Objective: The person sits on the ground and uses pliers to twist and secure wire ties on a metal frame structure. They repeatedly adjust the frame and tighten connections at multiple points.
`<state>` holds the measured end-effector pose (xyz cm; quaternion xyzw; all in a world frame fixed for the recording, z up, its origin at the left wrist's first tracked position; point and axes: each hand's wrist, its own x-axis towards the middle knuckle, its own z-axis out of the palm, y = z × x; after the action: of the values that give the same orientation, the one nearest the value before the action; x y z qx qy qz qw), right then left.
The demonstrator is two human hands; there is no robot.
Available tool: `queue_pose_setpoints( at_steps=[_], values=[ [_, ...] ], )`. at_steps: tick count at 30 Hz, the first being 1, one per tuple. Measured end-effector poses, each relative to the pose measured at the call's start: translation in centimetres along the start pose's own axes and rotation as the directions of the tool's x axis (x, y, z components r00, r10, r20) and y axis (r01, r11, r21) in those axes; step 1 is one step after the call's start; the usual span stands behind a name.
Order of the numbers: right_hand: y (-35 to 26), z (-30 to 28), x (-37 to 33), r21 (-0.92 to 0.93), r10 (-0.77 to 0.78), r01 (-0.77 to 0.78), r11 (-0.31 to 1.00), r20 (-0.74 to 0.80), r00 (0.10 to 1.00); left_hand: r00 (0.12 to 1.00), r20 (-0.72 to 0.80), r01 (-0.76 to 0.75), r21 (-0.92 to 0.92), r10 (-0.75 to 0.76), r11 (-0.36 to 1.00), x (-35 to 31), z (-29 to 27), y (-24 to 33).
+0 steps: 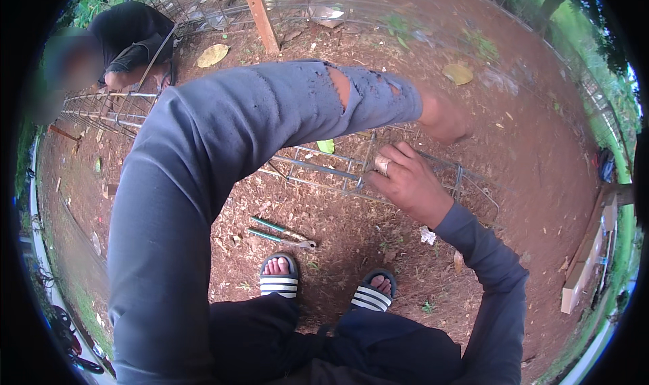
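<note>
A long frame of thin steel bars, a rebar cage (318,169), runs left to right in front of me at about knee height or lower. My right hand (409,185), with a ring on one finger, has its fingers curled around the cage near an upright crosspiece. Across the top of the view reaches my left arm in a torn grey sleeve. At its end my left hand (443,118) is beyond the cage, smeared by motion, its fingers unclear. Green-handled pincers (282,235) lie on the soil on my side of the cage.
At the far left another person (132,40) in dark clothes crouches by the cage's other end (111,108). A wooden post (260,16) rises behind. Dry leaves (458,73) and scraps litter the red soil. My sandalled feet (278,277) stand near the pincers.
</note>
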<state>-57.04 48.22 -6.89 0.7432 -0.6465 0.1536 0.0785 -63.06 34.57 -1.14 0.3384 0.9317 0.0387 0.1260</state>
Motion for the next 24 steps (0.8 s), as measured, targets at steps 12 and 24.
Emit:
queue_pose_setpoints(
  at_steps=[12, 24],
  values=[
    [1.4, -0.5, 1.7, -0.325, -0.305, 0.332, 0.886, 0.133, 0.943, 0.727, -0.585, 0.061, -0.467, -0.36, 0.882, -23.5, 4.7, 8.4],
    [1.8, -1.3, 2.7, -0.336, -0.398, 0.492, 0.803, 0.313, 0.863, 0.7, 0.023, 0.693, -0.26, -0.714, 0.672, -30.7, 36.5, 18.3]
  ],
)
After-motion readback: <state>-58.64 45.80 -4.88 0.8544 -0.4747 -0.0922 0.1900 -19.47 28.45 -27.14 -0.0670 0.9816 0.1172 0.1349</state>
